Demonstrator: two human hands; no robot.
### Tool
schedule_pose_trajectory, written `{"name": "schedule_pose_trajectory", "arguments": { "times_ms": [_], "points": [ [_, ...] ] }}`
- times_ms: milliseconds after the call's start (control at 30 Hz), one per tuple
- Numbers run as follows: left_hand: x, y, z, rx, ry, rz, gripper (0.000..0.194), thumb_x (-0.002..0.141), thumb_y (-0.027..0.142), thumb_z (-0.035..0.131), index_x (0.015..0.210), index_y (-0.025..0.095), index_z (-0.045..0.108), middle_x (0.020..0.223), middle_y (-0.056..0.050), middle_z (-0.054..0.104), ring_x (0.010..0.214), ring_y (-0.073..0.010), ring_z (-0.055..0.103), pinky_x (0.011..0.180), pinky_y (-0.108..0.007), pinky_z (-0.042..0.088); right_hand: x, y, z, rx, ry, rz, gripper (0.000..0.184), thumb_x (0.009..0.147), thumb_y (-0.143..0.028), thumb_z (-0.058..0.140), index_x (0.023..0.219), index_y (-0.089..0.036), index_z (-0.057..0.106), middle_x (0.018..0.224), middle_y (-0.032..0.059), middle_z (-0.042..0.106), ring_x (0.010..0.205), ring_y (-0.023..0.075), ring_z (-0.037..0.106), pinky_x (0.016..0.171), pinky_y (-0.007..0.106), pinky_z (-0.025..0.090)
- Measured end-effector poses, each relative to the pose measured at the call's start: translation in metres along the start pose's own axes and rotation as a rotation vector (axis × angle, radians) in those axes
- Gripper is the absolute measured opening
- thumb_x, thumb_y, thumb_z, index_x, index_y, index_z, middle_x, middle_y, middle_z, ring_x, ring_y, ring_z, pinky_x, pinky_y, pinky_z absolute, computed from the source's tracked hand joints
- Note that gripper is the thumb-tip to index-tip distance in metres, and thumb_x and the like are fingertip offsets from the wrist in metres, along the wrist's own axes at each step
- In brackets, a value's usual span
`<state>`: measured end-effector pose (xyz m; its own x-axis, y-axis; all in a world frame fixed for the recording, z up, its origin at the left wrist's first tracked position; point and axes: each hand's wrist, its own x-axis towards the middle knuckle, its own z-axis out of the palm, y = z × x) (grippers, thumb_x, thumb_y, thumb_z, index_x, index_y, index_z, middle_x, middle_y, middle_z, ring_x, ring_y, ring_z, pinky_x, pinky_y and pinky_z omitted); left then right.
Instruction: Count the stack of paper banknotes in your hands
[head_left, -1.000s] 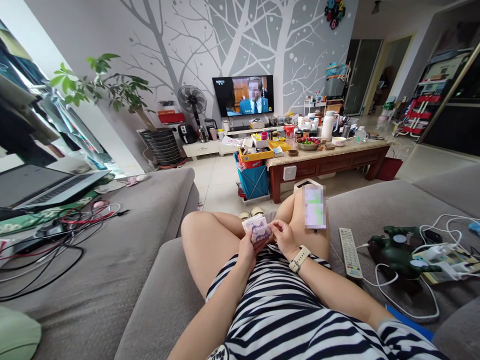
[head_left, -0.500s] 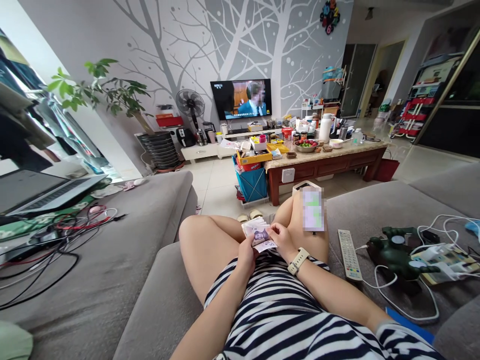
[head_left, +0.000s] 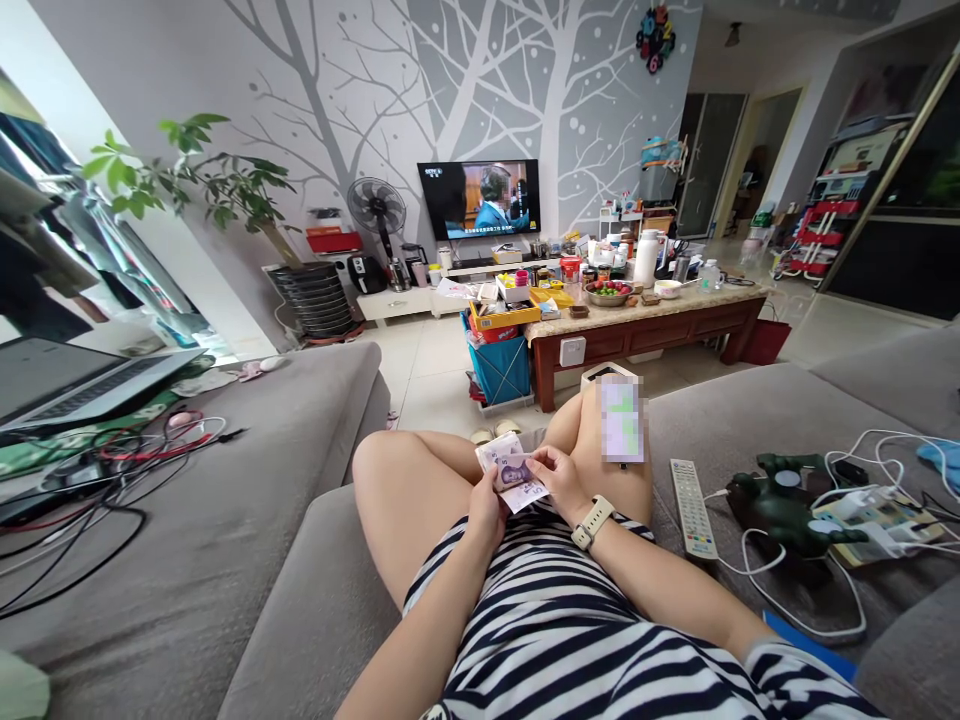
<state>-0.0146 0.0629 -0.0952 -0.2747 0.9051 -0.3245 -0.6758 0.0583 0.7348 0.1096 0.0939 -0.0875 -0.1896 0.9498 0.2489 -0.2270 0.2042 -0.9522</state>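
Note:
A stack of purple banknotes (head_left: 514,470) marked with a 5 lies fanned between my hands, above my lap. My left hand (head_left: 486,508) grips the stack from the left, thumb on top. At the right edge of the top note, my right hand (head_left: 559,480) pinches it between thumb and fingers; a pale watch (head_left: 592,523) is on that wrist. Below the top note, another note sticks out toward me. A phone (head_left: 622,420) with a blurred screen rests on my right thigh.
To my right on the sofa (head_left: 712,420) lie a remote control (head_left: 693,510), a dark green device (head_left: 780,510) and a power strip (head_left: 877,525) with white cables. Tangled cables (head_left: 112,470) and a laptop (head_left: 90,385) are at left. Ahead stands a crowded coffee table (head_left: 645,330).
My right hand has shifted the top banknote slightly, and its portrait now shows more fully. Both hands stay on the notes. The view has moved slightly.

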Motion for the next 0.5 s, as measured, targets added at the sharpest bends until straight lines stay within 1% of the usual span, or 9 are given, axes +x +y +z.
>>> {"name": "schedule_pose_trajectory", "arguments": {
  "times_ms": [100, 200, 400, 500],
  "points": [
    [-0.0005, -0.0008, 0.0000, 0.002, 0.000, -0.002, 0.038, 0.084, 0.032, 0.055, 0.113, 0.008, 0.063, 0.088, -0.014, 0.074, 0.082, -0.0225, 0.072, 0.082, -0.037, 0.058, -0.0003, -0.0010, 0.0008, 0.026, -0.009, 0.024, 0.029, 0.070, -0.046, 0.069, 0.077, -0.019, 0.062, 0.068, 0.0008, 0.061, 0.061, 0.0160, 0.054, 0.060, 0.028, 0.045],
    [-0.0009, -0.0011, 0.0002, 0.011, 0.011, -0.004, 0.038, 0.085, 0.032, 0.055, 0.113, 0.008, 0.063, 0.087, -0.014, 0.074, 0.082, -0.0225, 0.072, 0.082, -0.037, 0.058, -0.0002, -0.0020, 0.0009, 0.034, -0.011, 0.033, 0.031, 0.070, -0.048, 0.069, 0.076, -0.019, 0.063, 0.067, 0.0013, 0.062, 0.061, 0.0162, 0.055, 0.059, 0.029, 0.045],
    [-0.0031, -0.0001, 0.0009, 0.028, 0.014, -0.008, 0.037, 0.084, 0.031, 0.056, 0.112, 0.007, 0.063, 0.086, -0.014, 0.074, 0.082, -0.0224, 0.072, 0.081, -0.036, 0.058, -0.0006, -0.0044, -0.0008, 0.032, -0.012, 0.015, 0.031, 0.073, -0.049, 0.067, 0.072, -0.019, 0.061, 0.064, -0.0007, 0.058, 0.060, 0.0148, 0.051, 0.059, 0.027, 0.041],
    [-0.0050, 0.0007, 0.0018, 0.027, 0.002, -0.011, 0.037, 0.084, 0.032, 0.056, 0.111, 0.008, 0.064, 0.087, -0.014, 0.074, 0.082, -0.0223, 0.072, 0.081, -0.037, 0.058, -0.0009, -0.0049, -0.0010, 0.038, -0.030, 0.020, 0.037, 0.078, -0.054, 0.060, 0.066, -0.020, 0.057, 0.059, -0.0009, 0.055, 0.054, 0.0141, 0.048, 0.054, 0.027, 0.038]
  ]
}}
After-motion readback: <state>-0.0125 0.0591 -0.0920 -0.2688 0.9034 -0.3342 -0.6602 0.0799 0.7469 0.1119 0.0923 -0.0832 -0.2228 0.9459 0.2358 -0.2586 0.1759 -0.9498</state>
